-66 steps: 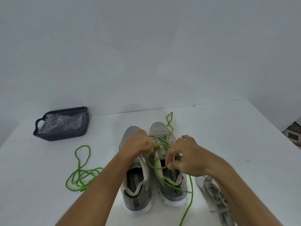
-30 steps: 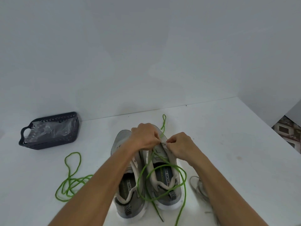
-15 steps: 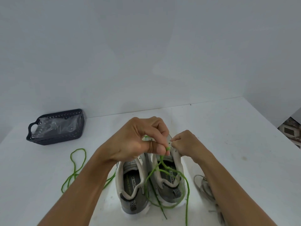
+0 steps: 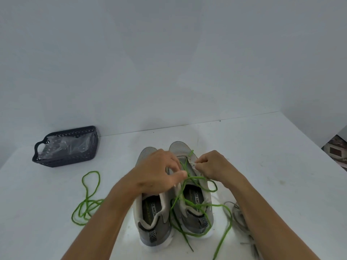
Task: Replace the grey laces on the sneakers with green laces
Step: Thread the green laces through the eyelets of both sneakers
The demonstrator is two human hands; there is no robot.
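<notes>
Pale grey walls fill the upper half of the frame; below them a white worktop (image 4: 262, 156) carries everything else. At lower centre stand two grey sneakers, toes pointing away: the left sneaker (image 4: 150, 218) has bare eyelets, while the right sneaker (image 4: 195, 209) is being threaded with a green lace (image 4: 197, 205), whose slack loops lie over its opening and trail towards the bottom edge. The left hand (image 4: 157, 177) reaches across the left sneaker, its grip pinching the green lace between thumb and fingertips over the right sneaker's tongue. The right hand (image 4: 214, 166) has its grip pressed together at that shoe's right eyelet row; whether it pinches the lace tip or the eyelet flap cannot be told. A dark basket (image 4: 56, 160) lined with clear plastic sits at middle left. A second green lace (image 4: 86, 201) lies coiled left of the shoes, and the removed grey laces (image 4: 242, 220) lie heaped at lower right. Judged step: early threading of the first shoe. The next move probably calls for drawing the slack through and crossing to the opposite eyelet without tangling the loose loops.
</notes>
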